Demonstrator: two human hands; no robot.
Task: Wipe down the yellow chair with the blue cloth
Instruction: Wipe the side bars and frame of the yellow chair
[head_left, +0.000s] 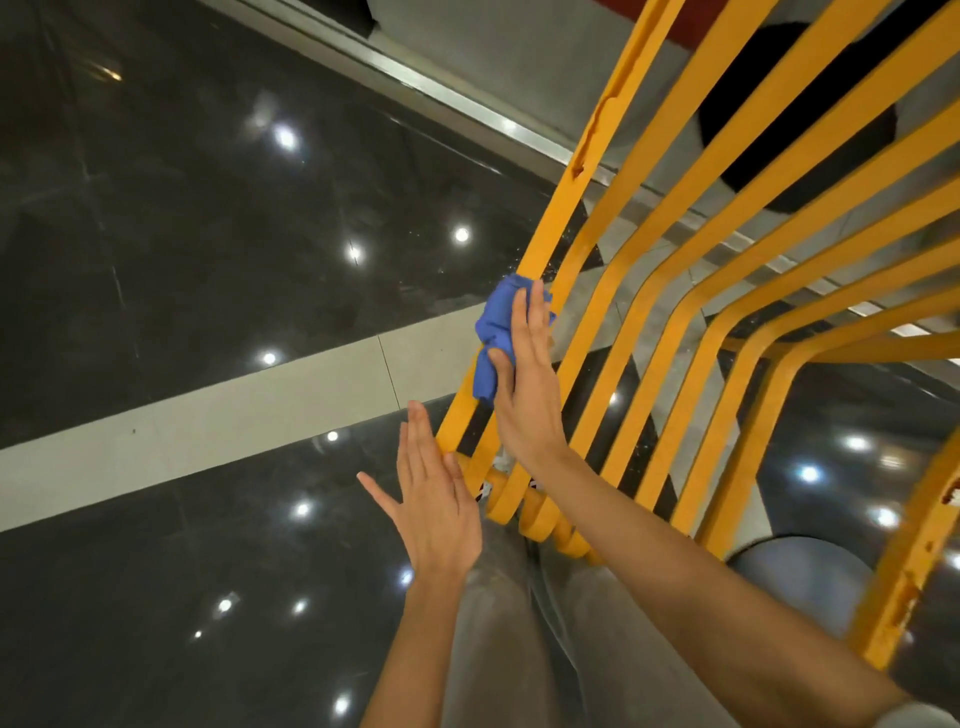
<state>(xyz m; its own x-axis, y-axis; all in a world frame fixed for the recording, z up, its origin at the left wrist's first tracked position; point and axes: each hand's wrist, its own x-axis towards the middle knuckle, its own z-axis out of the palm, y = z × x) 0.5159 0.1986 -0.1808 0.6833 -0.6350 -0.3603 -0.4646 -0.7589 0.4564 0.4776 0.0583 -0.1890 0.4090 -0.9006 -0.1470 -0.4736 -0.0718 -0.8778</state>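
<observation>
The yellow chair (670, 332) filled the right of the view, its slats running down toward the person's lap. The right hand (527, 384) pressed the blue cloth (493, 332) flat-palmed against the outermost slat, fingers extended, not clenched. The left hand (436, 514) was open, fingers apart, touching the slat's lower end. Judging by this, wiping was underway, with most slats seemingly left.

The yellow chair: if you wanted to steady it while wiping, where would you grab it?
Probably the outermost slat of the yellow chair, low down below the blue cloth, coming from the open floor side. It is a narrow flat bar with a gap behind it, and the left hand already rests by it.
</observation>
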